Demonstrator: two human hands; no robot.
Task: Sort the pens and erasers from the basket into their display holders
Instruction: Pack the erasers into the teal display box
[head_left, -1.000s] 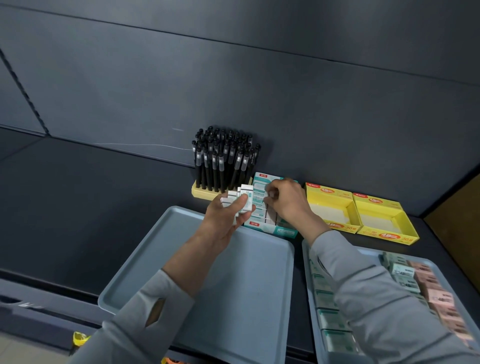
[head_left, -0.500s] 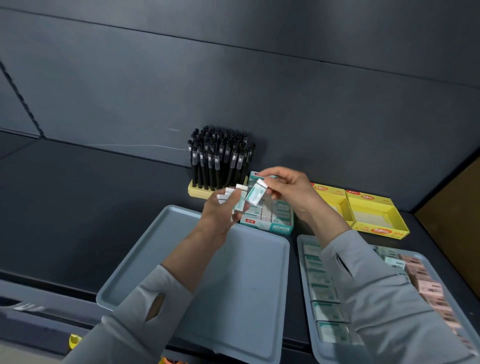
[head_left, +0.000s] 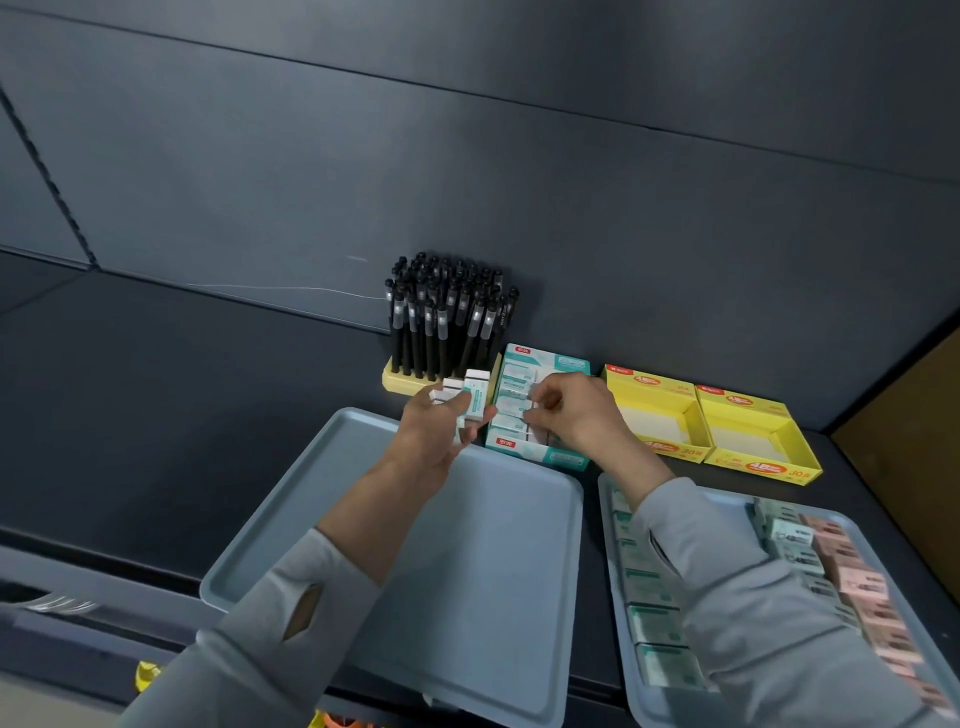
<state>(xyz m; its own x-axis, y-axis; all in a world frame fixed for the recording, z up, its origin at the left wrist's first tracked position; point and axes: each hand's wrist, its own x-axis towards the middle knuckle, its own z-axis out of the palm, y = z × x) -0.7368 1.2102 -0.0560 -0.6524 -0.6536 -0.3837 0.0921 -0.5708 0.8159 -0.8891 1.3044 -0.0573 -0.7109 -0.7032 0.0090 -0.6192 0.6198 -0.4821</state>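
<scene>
At twelve o'clock, the right hand (head_left: 576, 415) is pinching an eraser (head_left: 525, 415), best seated flush in the teal box (head_left: 550, 458); the left hand (head_left: 441, 431) is gripping spares (head_left: 470, 397).

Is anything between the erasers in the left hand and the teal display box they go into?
Nothing visible does. The erasers in the left hand sit right beside the teal display box; only the right hand, pinching one eraser, is over its open rows.

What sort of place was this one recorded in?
Probably a stationery shop shelf, or a mock-up of one: black pens upright in a yellow holder, a teal display box of erasers, and two yellow printed display boxes on dark shelving.
</scene>
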